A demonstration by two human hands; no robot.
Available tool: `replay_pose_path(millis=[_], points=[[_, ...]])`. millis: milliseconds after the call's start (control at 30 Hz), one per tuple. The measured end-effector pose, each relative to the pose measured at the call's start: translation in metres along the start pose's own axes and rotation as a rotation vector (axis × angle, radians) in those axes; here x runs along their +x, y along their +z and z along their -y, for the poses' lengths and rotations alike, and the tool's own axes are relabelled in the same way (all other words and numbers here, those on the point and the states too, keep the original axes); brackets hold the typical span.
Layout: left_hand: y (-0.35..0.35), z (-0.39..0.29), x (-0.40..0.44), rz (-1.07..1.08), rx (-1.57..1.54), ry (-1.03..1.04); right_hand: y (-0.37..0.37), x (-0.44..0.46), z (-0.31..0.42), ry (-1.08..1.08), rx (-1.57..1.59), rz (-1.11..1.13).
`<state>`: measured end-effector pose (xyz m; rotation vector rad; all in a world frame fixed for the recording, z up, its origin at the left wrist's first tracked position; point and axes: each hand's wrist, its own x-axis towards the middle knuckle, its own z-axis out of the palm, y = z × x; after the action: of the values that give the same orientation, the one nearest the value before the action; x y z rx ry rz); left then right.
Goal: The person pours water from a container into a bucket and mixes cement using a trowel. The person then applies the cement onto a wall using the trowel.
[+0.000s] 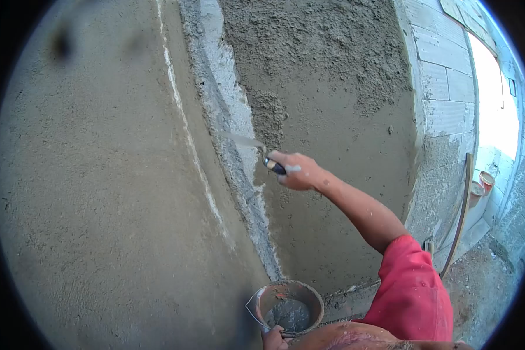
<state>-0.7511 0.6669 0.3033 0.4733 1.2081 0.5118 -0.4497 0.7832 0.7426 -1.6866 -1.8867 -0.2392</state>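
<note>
My right hand is closed around the dark handle of a trowel. Its blurred blade points left, over the pale bare strip between two plastered areas of the wall. At the bottom, my left hand grips the near edge of a bucket, by the rim or wire handle; I cannot tell which. Wet grey mortar lies inside the bucket. Beside the trowel, a rough patch of mortar sticks to the wall.
Smooth plaster covers the left wall. The right section has rough mortar above and flatter mortar below. Further right are a block wall, a bright opening, a leaning wooden board and small buckets.
</note>
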Motion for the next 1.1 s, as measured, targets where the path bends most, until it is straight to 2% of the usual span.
replay_pose_path(millis=[67, 133, 233, 300, 367, 433, 467, 533, 633, 667, 767, 800, 933, 1067, 1100], points=[[0.001, -0.001, -0.003, -0.009, -0.025, 0.145, 0.072, -0.099, -0.013, -0.103, 0.24, 0.22], [-0.013, -0.003, 0.005, 0.003, -0.032, 0.301, 0.107, -0.183, -0.02, -0.121, 0.417, 0.407], [-0.03, 0.028, 0.005, 0.006, -0.055, 0.449, 0.122, -0.26, -0.026, -0.11, 0.256, 0.678], [-0.025, 0.04, -0.016, -0.012, -0.04, 0.498, 0.119, -0.284, -0.02, -0.109, 0.126, 0.747], [-0.016, 0.043, -0.035, -0.018, -0.032, 0.577, 0.139, -0.299, -0.021, -0.216, -0.172, 0.712], [-0.007, 0.045, -0.05, -0.006, -0.04, 0.651, 0.161, -0.312, -0.027, -0.248, -0.265, 0.65], [-0.006, 0.046, -0.058, 0.003, -0.038, 0.687, 0.158, -0.31, -0.011, -0.11, -0.259, 0.759], [-0.002, 0.044, -0.071, 0.023, 0.006, 0.769, 0.172, -0.322, 0.002, -0.086, -0.213, 0.824], [0.008, 0.021, -0.109, 0.024, 0.19, 0.867, 0.189, -0.339, 0.011, -0.065, 0.057, 0.872], [0.013, 0.019, -0.114, 0.042, 0.221, 0.881, 0.211, -0.352, -0.004, -0.123, 0.223, 0.855], [0.025, 0.018, -0.118, 0.103, 0.242, 0.897, 0.202, -0.353, 0.022, 0.309, 0.6, 1.267], [0.026, 0.02, -0.115, 0.125, 0.236, 0.899, 0.202, -0.362, 0.028, 0.602, 0.73, 1.305], [0.024, 0.025, -0.104, 0.169, 0.116, 0.803, 0.222, -0.386, 0.028, 0.812, 1.298, 1.31], [0.022, 0.021, -0.109, 0.146, -0.102, 0.625, 0.196, -0.399, 0.018, 0.924, 1.496, 1.205], [0.018, 0.025, -0.106, 0.084, -0.132, 0.54, 0.194, -0.4, 0.02, 0.953, 1.563, 1.16]])
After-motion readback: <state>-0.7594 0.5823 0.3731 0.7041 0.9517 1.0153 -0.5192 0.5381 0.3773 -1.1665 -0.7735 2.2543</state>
